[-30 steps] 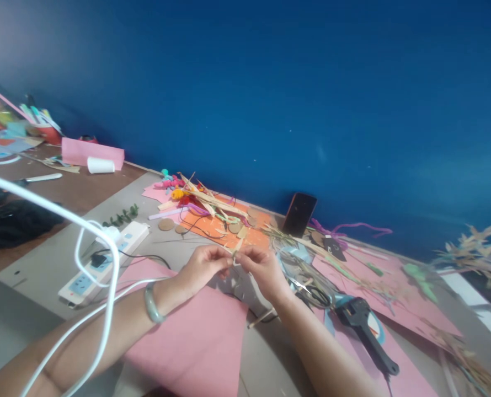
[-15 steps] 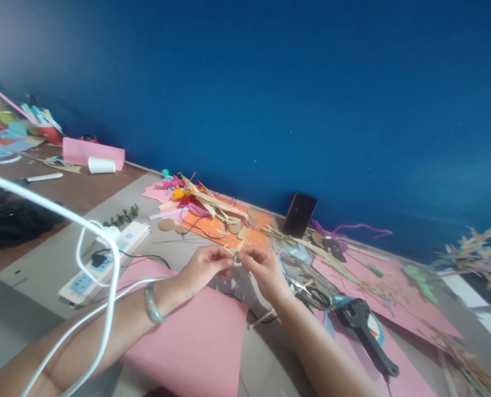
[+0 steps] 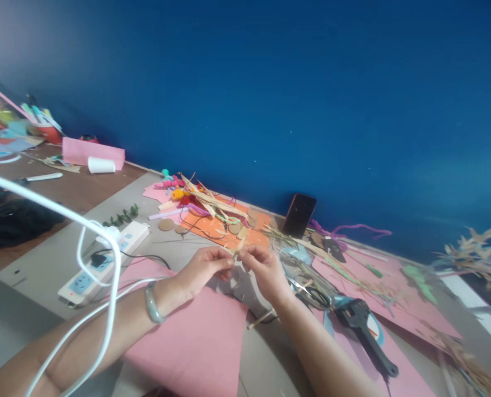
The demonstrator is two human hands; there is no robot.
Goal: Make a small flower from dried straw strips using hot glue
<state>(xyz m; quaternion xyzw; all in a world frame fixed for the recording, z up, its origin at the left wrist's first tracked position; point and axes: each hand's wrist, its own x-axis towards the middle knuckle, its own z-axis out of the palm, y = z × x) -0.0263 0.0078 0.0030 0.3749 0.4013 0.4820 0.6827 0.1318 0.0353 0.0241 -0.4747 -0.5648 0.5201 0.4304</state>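
Note:
My left hand (image 3: 206, 271) and my right hand (image 3: 262, 269) meet fingertip to fingertip over the table. Both are closed in a pinch on a small pale strip of dried leaf (image 3: 238, 251), whose tip sticks up between them; the rest is hidden by my fingers. A sheet of pink paper (image 3: 196, 336) lies under my left wrist. Beside my right wrist are scissors (image 3: 311, 295), and a black glue gun (image 3: 365, 336) lies right of my right forearm. Past my fingertips is an orange sheet (image 3: 254, 239) with scraps and dried strips (image 3: 216, 204).
A white power strip (image 3: 100, 264) lies left, with a white cable (image 3: 115, 298) looping across my left forearm. A phone (image 3: 299, 215) leans on the blue wall (image 3: 245, 99). Dried stems (image 3: 473, 253) are at right; a paper cup (image 3: 101, 165) lies at back left.
Both hands stay in nearly the same place with the strip pinched between them. The strip's tip stands slightly taller above my fingers. Nothing else has visibly moved.

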